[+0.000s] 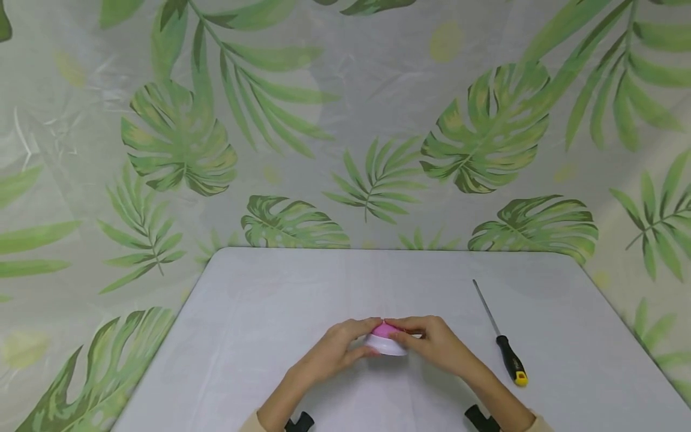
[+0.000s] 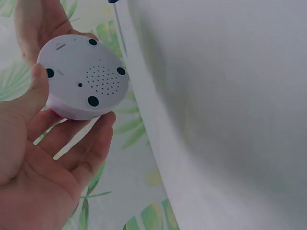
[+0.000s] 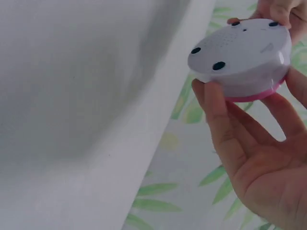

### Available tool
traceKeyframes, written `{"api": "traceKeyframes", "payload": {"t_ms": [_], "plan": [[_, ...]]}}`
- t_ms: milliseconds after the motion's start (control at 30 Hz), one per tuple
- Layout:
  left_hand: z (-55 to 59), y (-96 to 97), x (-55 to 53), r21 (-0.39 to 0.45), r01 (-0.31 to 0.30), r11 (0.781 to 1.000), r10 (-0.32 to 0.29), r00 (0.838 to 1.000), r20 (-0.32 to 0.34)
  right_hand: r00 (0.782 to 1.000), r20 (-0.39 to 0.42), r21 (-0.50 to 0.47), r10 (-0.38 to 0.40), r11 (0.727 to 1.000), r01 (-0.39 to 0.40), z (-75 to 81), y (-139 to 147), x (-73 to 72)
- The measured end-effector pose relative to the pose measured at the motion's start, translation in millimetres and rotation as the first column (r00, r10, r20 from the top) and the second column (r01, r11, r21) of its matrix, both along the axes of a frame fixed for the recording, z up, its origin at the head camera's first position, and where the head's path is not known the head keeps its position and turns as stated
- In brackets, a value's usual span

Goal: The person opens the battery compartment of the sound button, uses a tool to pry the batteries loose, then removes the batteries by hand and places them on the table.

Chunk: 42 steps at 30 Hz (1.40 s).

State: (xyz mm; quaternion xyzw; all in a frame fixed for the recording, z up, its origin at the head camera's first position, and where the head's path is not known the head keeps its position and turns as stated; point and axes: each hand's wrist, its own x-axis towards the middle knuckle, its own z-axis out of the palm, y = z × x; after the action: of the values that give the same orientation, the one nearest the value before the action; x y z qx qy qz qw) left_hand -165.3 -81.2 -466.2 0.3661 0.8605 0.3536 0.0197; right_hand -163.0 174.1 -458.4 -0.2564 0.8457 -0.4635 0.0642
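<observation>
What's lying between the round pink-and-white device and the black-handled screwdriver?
Only the right hand holding the device, then bare white table before the screwdriver, per the head view.

We see even, diffuse, fairly bright lighting in the head view, with a pale sheen on the leaf-print backdrop [image 1: 345, 120] and faint shadows on the tabletop [image 1: 270, 312]. Both wrist views appear soft and slightly washed out, with broad grey shading across the tabletop.
</observation>
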Motion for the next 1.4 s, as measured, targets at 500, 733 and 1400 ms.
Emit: {"api": "traceKeyframes", "payload": {"t_ms": [500, 733, 1400], "plan": [[13.8, -4.7, 1.8, 0.215, -0.178, 0.960, 0.124, 0.962, 0.245, 0.996, 0.063, -0.087, 0.056, 0.995, -0.051, 8.7, 5, 4.5], [16.9, -8.6, 0.4, 0.288, -0.229, 0.930, 0.141, 0.945, 0.296, 0.979, 0.078, -0.176, 0.190, 0.969, -0.175, 7.5, 4, 4.4], [19.6, -6.8, 2.5, 0.435, -0.266, 0.860, 0.080, 0.913, 0.400, 0.965, 0.136, -0.346, 0.226, 0.923, -0.168, 12.4, -3, -0.4]]}}
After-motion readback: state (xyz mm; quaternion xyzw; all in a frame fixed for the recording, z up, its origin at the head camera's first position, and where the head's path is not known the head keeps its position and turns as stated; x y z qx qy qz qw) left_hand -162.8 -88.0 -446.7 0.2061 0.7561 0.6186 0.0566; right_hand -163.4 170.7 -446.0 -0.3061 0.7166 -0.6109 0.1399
